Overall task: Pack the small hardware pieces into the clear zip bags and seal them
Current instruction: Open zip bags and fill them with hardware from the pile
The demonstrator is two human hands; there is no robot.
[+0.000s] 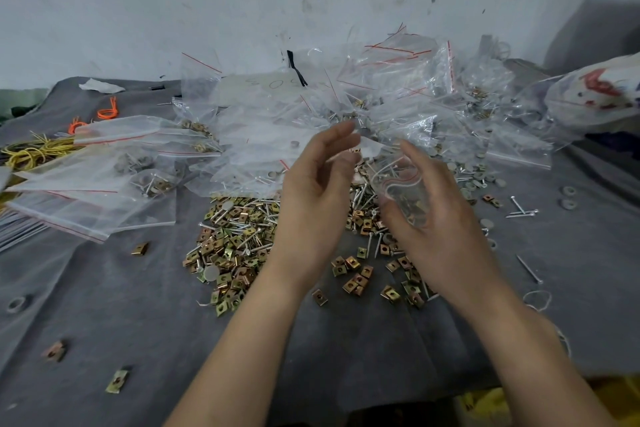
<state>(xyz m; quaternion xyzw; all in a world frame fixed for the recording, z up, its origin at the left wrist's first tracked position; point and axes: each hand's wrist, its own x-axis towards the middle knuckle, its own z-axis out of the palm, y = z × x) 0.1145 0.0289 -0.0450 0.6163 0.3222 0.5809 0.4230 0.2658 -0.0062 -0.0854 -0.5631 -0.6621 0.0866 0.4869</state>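
One small clear zip bag [398, 184] stands upright in the right hand [440, 229] above the middle of the desk [138, 322], which is draped in grey cloth. The thumb is in front of the bag and the fingers curl behind it. Small metal pieces show through it; its mouth is too blurred to read. The left hand [311, 194] is raised beside it, fingers nearly straight, with the tips at the bag's top edge; I cannot tell whether they touch it. Under both hands lies one loose heap of square brass clips [232, 253] mixed with screws [242, 222] — too many to count. Three stray clips [140, 248] lie toward the front-left corner. Filled bags [381, 97] are piled along the back edge, beyond counting, and a stack of empty bags [86, 191] lies at the left edge. Two orange bands [109, 111] and one bunch of yellow bands [34, 151] sit back-left. Two grey washers [568, 191] lie near the right edge.
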